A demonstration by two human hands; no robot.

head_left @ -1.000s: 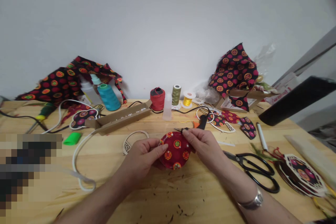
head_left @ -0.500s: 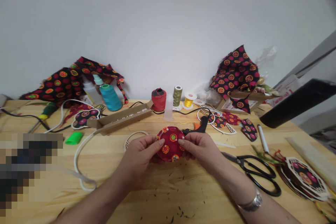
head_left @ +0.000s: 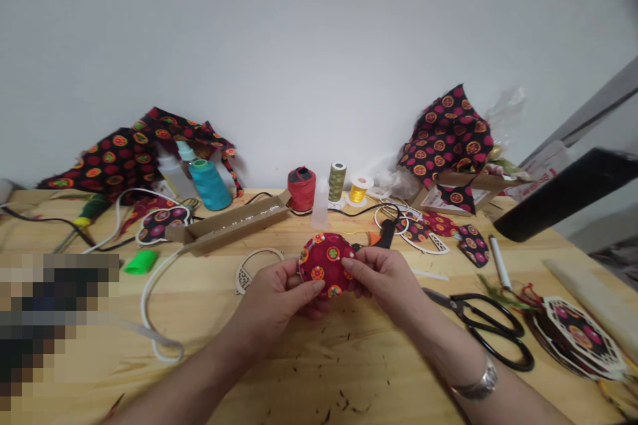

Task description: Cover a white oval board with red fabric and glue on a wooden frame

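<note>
Between my two hands is a round, dark red fabric-covered disc [head_left: 326, 265] with orange and green flower prints, held above the table. My left hand [head_left: 286, 292] grips its lower left edge, the thumb lying on the front. On the right edge, my right hand [head_left: 376, 272] pinches the disc with thumb and fingers; a silver bracelet [head_left: 479, 382] is on that wrist. Fingers behind the disc are mostly hidden. A pale wooden ring with cut-out pattern [head_left: 244, 272] lies just left of my left hand. Beyond my right hand a black and orange glue gun [head_left: 385, 236] is partly covered.
Black-handled scissors [head_left: 491, 325] lie right of my forearm, near several stacked framed pieces [head_left: 583, 339]. A long cardboard box [head_left: 234, 224], a blue thread cone [head_left: 210, 184] and a red spool [head_left: 302, 190] stand toward the wall. A white cord [head_left: 145, 299] loops at left.
The disc has moved slightly up and right and tilted. My left hand has slid toward its lower edge, with the thumb lower; more of the wooden ring shows.
</note>
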